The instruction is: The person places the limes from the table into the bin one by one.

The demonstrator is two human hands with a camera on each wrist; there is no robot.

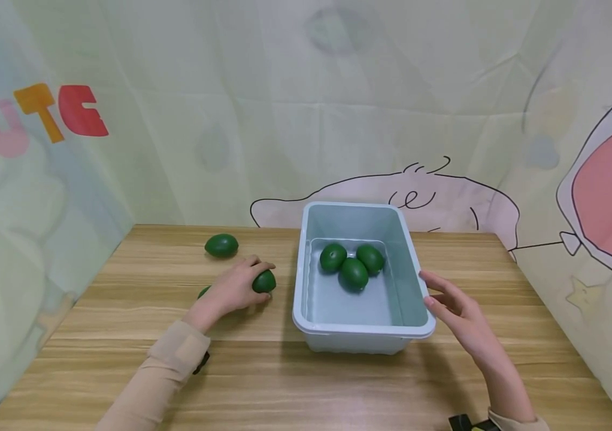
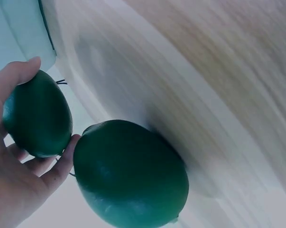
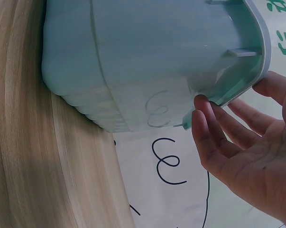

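Note:
My left hand point(image 1: 238, 284) grips a green lime point(image 1: 264, 281) a little left of the bin, with the thumb on its near side and the fingers round it. Under that wrist lies a second lime point(image 2: 131, 173), mostly hidden in the head view. My right hand point(image 1: 459, 312) touches the right rim of the pale blue plastic bin point(image 1: 362, 329). Its thumb meets the rim's edge, and the other fingers point(image 3: 199, 121) hang loosely beside the outer wall. Inside the bin rest three limes point(image 1: 354, 273), grouped toward the far end.
Another lime point(image 1: 222, 245) lies near the back left of the wooden table point(image 1: 263, 383). Behind the table hangs a printed cloth point(image 1: 220, 120) with cartoon shapes and letters. It meets the table's back and side edges.

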